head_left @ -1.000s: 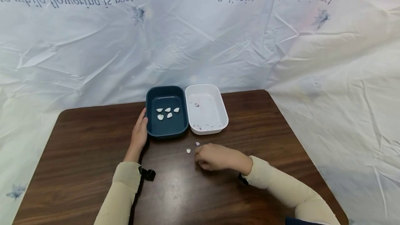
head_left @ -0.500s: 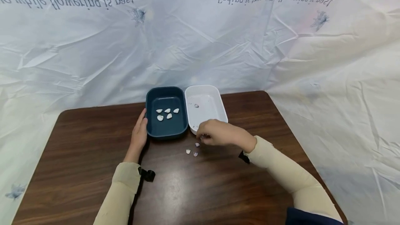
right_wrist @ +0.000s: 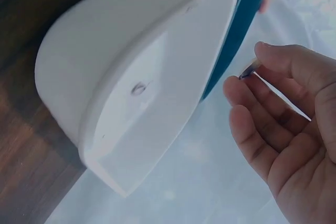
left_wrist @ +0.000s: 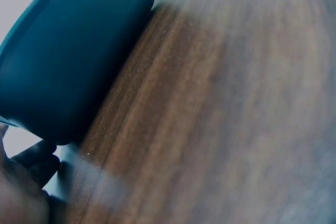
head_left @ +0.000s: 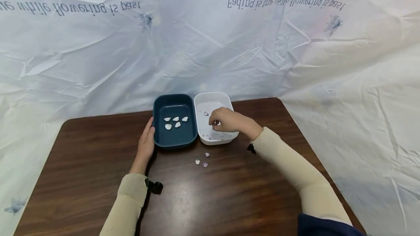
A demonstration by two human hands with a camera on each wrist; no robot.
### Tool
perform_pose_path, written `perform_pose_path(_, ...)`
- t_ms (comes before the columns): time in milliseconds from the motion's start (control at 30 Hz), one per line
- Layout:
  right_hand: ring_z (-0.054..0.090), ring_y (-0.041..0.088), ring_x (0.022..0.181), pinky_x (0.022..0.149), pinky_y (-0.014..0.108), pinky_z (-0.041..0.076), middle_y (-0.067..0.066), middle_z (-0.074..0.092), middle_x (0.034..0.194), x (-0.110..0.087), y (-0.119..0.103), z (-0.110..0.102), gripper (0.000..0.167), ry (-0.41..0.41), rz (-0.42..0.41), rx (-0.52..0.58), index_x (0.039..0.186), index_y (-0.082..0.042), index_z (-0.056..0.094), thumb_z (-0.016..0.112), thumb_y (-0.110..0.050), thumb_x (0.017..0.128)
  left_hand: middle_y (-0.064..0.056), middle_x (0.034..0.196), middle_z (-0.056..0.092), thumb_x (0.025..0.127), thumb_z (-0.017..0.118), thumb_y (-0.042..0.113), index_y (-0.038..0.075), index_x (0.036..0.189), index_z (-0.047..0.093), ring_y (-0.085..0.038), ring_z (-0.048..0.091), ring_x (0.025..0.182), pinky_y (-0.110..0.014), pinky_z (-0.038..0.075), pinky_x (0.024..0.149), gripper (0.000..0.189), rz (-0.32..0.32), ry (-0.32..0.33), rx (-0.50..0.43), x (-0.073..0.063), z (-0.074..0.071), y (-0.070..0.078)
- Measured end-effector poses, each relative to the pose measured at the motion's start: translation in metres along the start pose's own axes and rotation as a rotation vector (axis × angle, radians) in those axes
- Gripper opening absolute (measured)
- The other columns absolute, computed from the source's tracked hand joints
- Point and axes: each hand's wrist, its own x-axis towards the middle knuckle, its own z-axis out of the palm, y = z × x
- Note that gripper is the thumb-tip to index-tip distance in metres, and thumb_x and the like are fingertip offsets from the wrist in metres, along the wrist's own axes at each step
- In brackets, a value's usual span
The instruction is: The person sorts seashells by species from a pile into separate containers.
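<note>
My right hand (head_left: 226, 120) is over the white tray (head_left: 204, 130), pinching a small seashell (right_wrist: 249, 68) between thumb and fingertip, as the right wrist view shows. One purplish shell (head_left: 206, 113) lies inside that tray. Fingers extended, my left hand (head_left: 146, 143) rests along the left side of the dark blue tray (head_left: 175, 110). Several white shells (head_left: 168, 126) lie in two rows within the blue tray. In the left wrist view, fingertips (left_wrist: 44, 169) show at the blue tray's lower edge.
Three small shells (head_left: 205, 164) lie on the brown wooden table (head_left: 183, 203) in front of the trays. Both trays stand side by side near its back edge. A pale printed sheet (head_left: 197, 46) hangs behind and beside the table.
My right hand has left the tabletop near the loose shells and moved up and away from me to over the white tray, bringing a shell. The left hand has stayed at the blue tray.
</note>
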Motion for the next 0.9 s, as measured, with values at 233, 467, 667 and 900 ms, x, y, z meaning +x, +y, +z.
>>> perform_pose_path(233,0.071,0.022,0.096,0.085,0.036,0.058,0.012,0.077,0.110,0.023,0.026,0.001,0.018,-0.021,0.098,-0.025,0.110,-0.003,0.081,0.069,0.000,0.097,0.000,0.176,0.019,0.115,0.027,0.050,0.025,0.171,0.021,-0.031,0.015,0.161,-0.061,0.013,0.127,0.062,0.005,0.010,0.007,0.001,0.000,-0.001)
perform_pose_path(467,0.067,0.024,0.093,0.084,0.038,0.055,0.015,0.076,0.111,0.044,0.043,0.006,0.020,-0.101,0.198,-0.084,0.112,0.000,0.079,0.065,0.003,0.097,-0.001,0.176,0.019,0.116,0.027,0.048,0.023,0.171,0.022,-0.032,0.015,0.161,-0.061,0.014,0.126,0.061,0.020,0.012,0.004,0.001,0.000,-0.001)
perform_pose_path(667,0.057,0.021,0.083,0.077,0.036,0.050,0.010,0.072,0.100,0.054,0.060,0.014,0.012,-0.136,0.274,-0.129,0.103,0.000,0.076,0.065,0.003,0.098,-0.002,0.176,0.019,0.116,0.028,0.045,0.023,0.171,0.022,-0.032,0.016,0.161,-0.061,0.015,0.126,0.059,0.037,0.011,0.000,0.001,0.000,-0.001)
perform_pose_path(900,0.042,0.019,0.076,0.072,0.034,0.036,0.004,0.054,0.080,0.061,0.080,0.023,0.024,-0.150,0.306,-0.121,0.080,-0.011,0.059,0.066,0.003,0.098,0.001,0.175,0.020,0.116,0.028,0.045,0.025,0.171,0.022,-0.029,0.015,0.161,-0.057,0.013,0.128,0.058,0.044,0.004,0.001,0.001,-0.001,-0.002)
